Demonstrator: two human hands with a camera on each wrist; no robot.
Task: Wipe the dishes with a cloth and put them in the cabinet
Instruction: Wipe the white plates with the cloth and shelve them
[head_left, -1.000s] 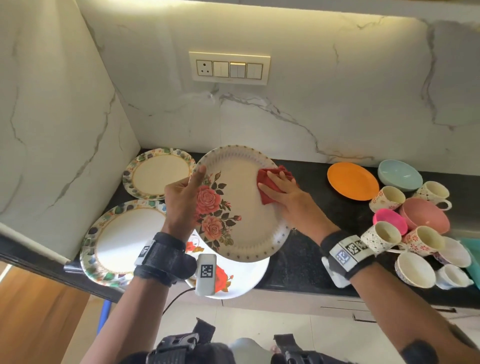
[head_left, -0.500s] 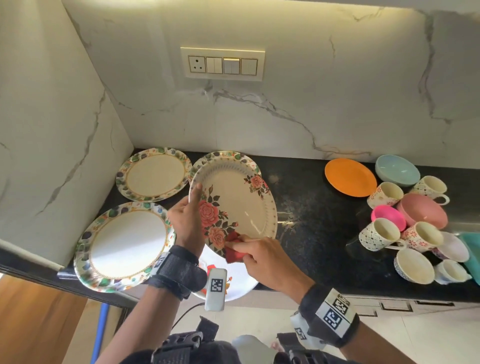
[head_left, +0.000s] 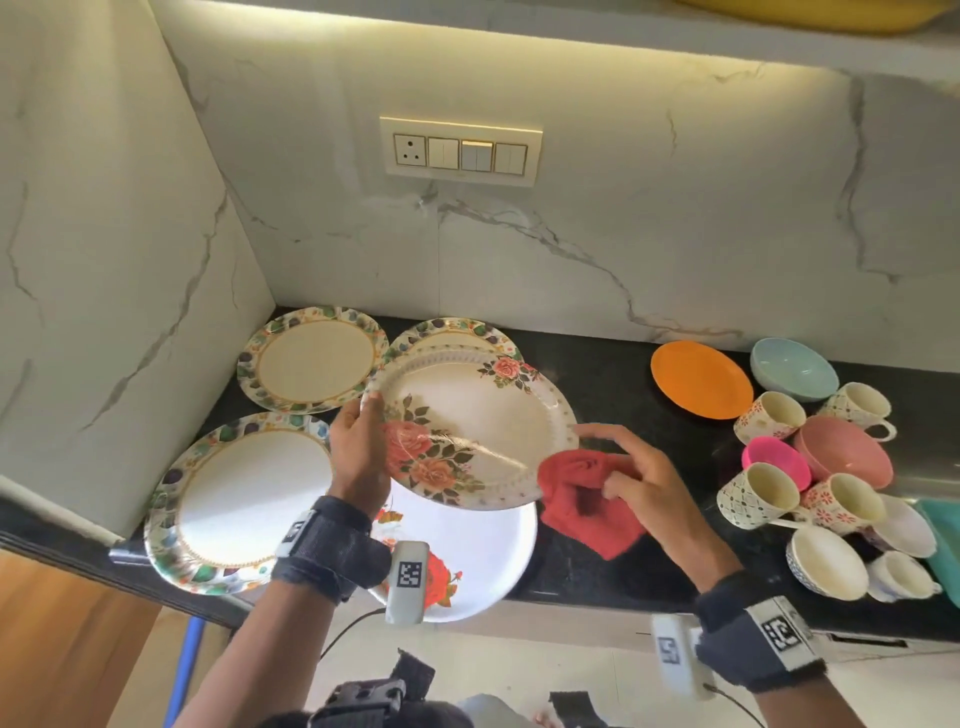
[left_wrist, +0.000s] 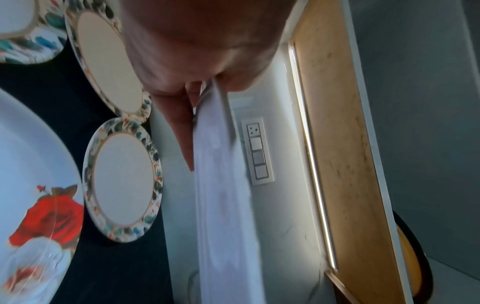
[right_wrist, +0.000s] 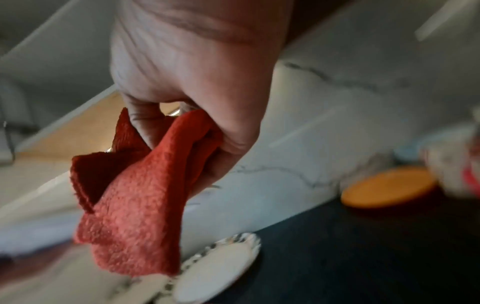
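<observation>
The fingers of the left hand lie under the rose plate with the thumb over its rim, gripping it at mid-frame in the head view, raised and tilted above the black counter. In the left wrist view that plate is only a blurred white edge running down the centre. The right hand, just right of the plate's lower edge, has fingers curled round a bunched red cloth; its index finger sticks out toward the plate's rim, and whether cloth and plate touch is unclear. A white plate with a red flower lies lower centre, partly covered by the held plate and the left wrist strap. Three leaf-bordered plates sit at the left; the back one is mostly hidden. At the right stand an orange plate, a blue bowl, and a cluster of cups cut off by the frame's edge. The right wrist view is heavily blurred at its right side.
</observation>
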